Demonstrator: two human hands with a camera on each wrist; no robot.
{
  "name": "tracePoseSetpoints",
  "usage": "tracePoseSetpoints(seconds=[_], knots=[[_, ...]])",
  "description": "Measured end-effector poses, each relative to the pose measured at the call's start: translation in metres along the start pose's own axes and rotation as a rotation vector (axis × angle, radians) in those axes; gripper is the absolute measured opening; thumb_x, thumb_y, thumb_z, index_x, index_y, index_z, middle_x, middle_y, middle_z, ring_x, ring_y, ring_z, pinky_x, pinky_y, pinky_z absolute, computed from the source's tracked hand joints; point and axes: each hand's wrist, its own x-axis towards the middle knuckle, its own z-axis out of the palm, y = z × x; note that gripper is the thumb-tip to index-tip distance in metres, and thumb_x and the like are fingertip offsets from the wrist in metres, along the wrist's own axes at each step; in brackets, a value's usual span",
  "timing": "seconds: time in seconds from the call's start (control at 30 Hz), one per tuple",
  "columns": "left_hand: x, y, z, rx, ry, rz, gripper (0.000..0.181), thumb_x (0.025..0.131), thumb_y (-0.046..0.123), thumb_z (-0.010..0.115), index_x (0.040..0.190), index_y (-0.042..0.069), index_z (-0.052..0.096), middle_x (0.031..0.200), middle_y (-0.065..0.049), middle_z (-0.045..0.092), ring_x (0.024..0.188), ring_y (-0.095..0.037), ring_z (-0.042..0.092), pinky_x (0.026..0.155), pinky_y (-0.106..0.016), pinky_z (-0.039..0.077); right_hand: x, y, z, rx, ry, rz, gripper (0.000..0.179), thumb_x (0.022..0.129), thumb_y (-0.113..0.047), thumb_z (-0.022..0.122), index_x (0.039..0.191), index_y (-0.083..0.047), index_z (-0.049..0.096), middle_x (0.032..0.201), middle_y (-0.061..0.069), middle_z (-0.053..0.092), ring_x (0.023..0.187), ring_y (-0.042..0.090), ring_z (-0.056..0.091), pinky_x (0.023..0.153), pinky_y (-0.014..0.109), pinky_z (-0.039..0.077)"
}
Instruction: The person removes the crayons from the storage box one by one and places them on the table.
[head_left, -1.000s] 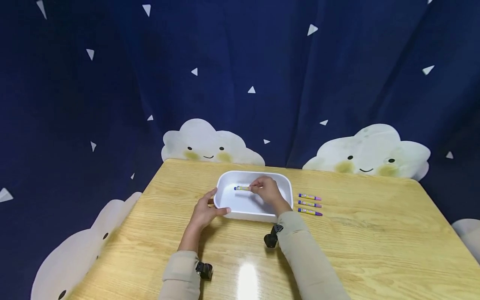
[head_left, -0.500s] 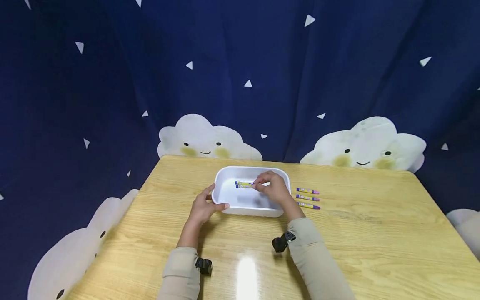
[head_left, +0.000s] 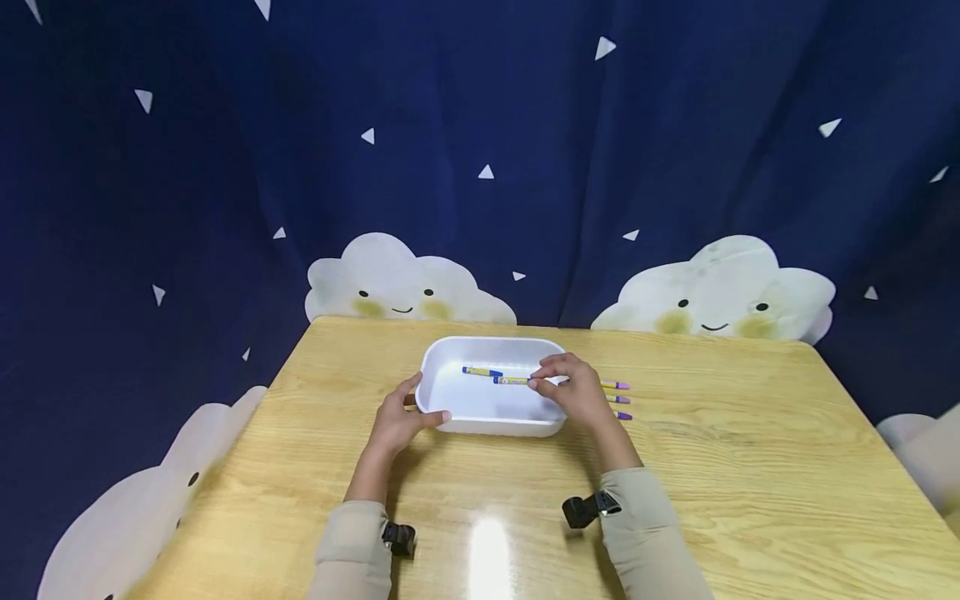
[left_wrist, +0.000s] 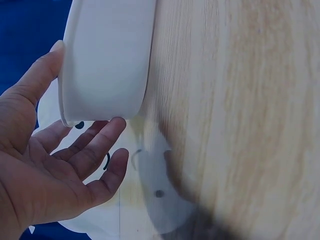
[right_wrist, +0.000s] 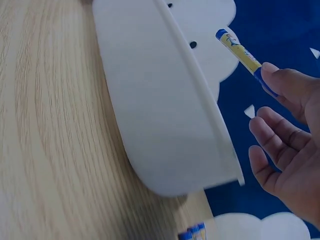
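Your held crayon (head_left: 512, 381), yellow-wrapped with blue at both ends, is over the inside of the white tray (head_left: 465, 406), lying nearly level from left to right in the head view; you pinch it by its right end between the thumb and forefinger of your right hand (head_left: 576, 393), a narrow grip, and the right wrist view shows your other fingers loosely bent and off the crayon; just left of it and a little farther from you, a second crayon (head_left: 480, 372), also yellow-wrapped with blue ends, lies in the tray, and you cannot tell from here whether the two touch; your left hand (head_left: 393, 419) holds the tray at its near left corner, the thumb on the near rim and the fingers round at the left end; just beyond the tray's right end, partly covered by your right hand, three more crayons lie on the wooden table (head_left: 712, 483) one behind another, a pink-tipped crayon (head_left: 617, 385) farthest from you, a mauve-tipped crayon (head_left: 620, 400) in the middle and a purple-tipped crayon (head_left: 623, 415) nearest; your beige sleeves (head_left: 348, 546) each carry a small black camera (head_left: 400, 539); behind the table hangs a dark blue curtain (head_left: 450, 83) with white triangles and smiling clouds (head_left: 727, 292).
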Motion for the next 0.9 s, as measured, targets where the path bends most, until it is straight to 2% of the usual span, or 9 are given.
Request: tracePoseSetpoints(seconds=[0.2, 0.53, 0.77, 0.9], knots=[[-0.003, -0.003, 0.000, 0.004, -0.002, -0.014, 0.090, 0.067, 0.019, 0.084, 0.143, 0.010, 0.036, 0.117, -0.022, 0.054, 0.100, -0.033, 0.056, 0.078, -0.040, 0.044, -0.019, 0.010, -0.017, 0.061, 0.012, 0.077, 0.013, 0.077, -0.009, 0.076, 0.085, 0.001, 0.073, 0.110, 0.017, 0.059, 0.107, 0.029, 0.051, 0.077, 0.040, 0.044], [-0.003, -0.003, 0.001, 0.012, 0.000, -0.001, 0.090, 0.068, 0.020, 0.084, 0.143, 0.010, 0.037, 0.118, -0.024, 0.053, 0.102, -0.034, 0.055, 0.079, -0.040, 0.044, -0.032, 0.023, -0.043, 0.091, 0.047, 0.118, 0.016, 0.080, -0.012, 0.074, 0.088, 0.001, 0.072, 0.113, 0.017, 0.059, 0.109, 0.028, 0.050, 0.076, 0.038, 0.045], [-0.002, -0.002, 0.002, 0.015, -0.008, 0.000, 0.091, 0.068, 0.021, 0.084, 0.144, 0.010, 0.036, 0.118, -0.025, 0.052, 0.102, -0.035, 0.055, 0.079, -0.040, 0.044, -0.042, 0.030, -0.057, 0.097, 0.068, 0.141, 0.021, 0.080, -0.016, 0.075, 0.090, 0.002, 0.072, 0.114, 0.016, 0.058, 0.111, 0.029, 0.049, 0.084, 0.046, 0.041], [-0.002, -0.002, 0.001, 0.019, -0.008, 0.000, 0.090, 0.069, 0.022, 0.084, 0.144, 0.010, 0.035, 0.119, -0.025, 0.051, 0.102, -0.035, 0.054, 0.078, -0.041, 0.044, -0.047, 0.037, -0.064, 0.092, 0.083, 0.159, 0.023, 0.081, -0.018, 0.074, 0.092, 0.003, 0.072, 0.115, 0.017, 0.058, 0.111, 0.029, 0.049, 0.084, 0.039, 0.043]])
